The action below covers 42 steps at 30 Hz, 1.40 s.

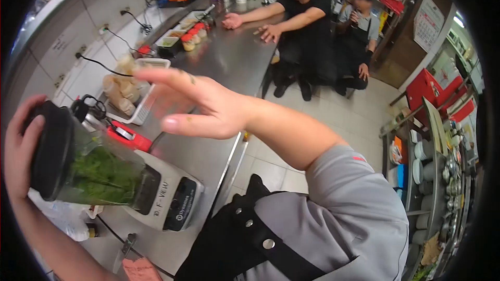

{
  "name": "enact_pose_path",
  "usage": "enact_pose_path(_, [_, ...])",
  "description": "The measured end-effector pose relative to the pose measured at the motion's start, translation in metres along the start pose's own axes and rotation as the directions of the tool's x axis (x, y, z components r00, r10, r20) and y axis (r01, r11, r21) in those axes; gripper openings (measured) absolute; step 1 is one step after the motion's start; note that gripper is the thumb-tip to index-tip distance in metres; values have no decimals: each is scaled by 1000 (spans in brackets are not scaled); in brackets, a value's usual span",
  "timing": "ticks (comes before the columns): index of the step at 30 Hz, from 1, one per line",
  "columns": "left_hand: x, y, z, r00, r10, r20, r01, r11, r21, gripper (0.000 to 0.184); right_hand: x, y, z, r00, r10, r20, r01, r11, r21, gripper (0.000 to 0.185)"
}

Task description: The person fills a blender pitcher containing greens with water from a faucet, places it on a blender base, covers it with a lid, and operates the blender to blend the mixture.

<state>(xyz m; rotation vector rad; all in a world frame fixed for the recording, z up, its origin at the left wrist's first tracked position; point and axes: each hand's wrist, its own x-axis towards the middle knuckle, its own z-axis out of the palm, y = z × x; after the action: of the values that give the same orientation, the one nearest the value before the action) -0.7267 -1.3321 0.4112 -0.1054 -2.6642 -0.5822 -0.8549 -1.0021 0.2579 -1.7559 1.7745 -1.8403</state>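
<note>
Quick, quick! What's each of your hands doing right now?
Left hand: holding the black blender lid, fingers curled over it.
Right hand: open and empty, up in the air.

Room to pass runs across the steel counter (229, 58) at upper centre, with the blender (122, 174) at lower left, white basket (139, 117) at left and co-worker's hands (271, 33) at top as obstacles.
</note>
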Motion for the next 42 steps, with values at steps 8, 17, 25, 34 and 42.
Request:
enact_pose_path(8, [0,28,1,1000,-4,-6,4,1000,10,45,-197,166,-26,441,862,-248,-897,434,-86,48])
enact_pose_path(17, [-5,25,2,989,129,-67,-122,988,97,48,-548,130,15,-535,843,47,-604,-343,-719,50])
enact_pose_path(25, [-8,21,3,991,96,-94,-92,995,47,46,-462,183,109,-298,953,57,-506,-107,-856,52])
enact_pose_path(34, [-4,4,3,783,362,-505,-327,931,161,48,-332,151,170,323,930,177,-661,356,-661,42])
enact_pose_path(42, [-226,-50,26,797,-166,-580,195,981,-12,42,-630,117,95,272,960,71,-600,227,-767,35])
